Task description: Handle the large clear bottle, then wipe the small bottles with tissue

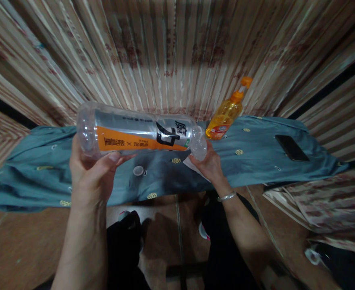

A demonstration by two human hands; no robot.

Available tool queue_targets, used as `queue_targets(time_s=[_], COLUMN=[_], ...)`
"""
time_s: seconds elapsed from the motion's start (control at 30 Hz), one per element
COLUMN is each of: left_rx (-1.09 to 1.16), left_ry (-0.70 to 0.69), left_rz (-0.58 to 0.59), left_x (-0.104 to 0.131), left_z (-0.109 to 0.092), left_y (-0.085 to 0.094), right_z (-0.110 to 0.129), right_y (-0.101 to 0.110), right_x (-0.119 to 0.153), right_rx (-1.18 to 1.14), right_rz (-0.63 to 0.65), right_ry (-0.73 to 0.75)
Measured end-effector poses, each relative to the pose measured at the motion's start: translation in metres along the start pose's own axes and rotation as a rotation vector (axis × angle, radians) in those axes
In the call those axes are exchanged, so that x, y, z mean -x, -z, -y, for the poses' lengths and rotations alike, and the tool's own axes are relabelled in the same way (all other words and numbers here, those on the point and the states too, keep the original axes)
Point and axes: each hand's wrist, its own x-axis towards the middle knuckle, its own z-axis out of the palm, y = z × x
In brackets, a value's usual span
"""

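A large clear plastic bottle (135, 131) with a silver and orange label lies sideways in the air above the cloth-covered table. My left hand (94, 169) is closed around its base end from below, thumb along the near side. At the other end is the bottle's clear neck (199, 143), tilted slightly down. My right hand (209, 163), with a bracelet at the wrist, is right beside the neck, fingers curled and partly hidden behind it. A flat white piece, like paper or tissue (195, 167), shows under that hand; whether the fingers grip it is unclear.
An orange pump bottle (224, 117) stands at the table's back edge. A dark phone (292, 148) lies at the right. A small round translucent disc (138, 170) rests on the teal cloth (243, 169). Patterned curtains (171, 60) hang behind the table.
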Motion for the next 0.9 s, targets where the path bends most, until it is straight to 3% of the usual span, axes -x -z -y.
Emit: queue_targets(time_s=[0.43,0.7,0.9], left_rx=[0.023,0.006,0.016], left_ry=[0.027,-0.025,0.005], left_rz=[-0.037,0.027,-0.021], left_x=[-0.0014,-0.0001,0.0004], left_z=[-0.0003,0.0027,-0.0006], left_y=[-0.0009,0.0017,-0.0014], right_z=[0.004,0.0008,0.0014], right_y=[0.0018,0.0,0.0007], right_x=[-0.0004,0.0002,0.0], right_rx=[-0.008,-0.008,0.01], right_rz=[0.025,-0.005,0.013], right_ry=[-0.017,0.002,-0.012])
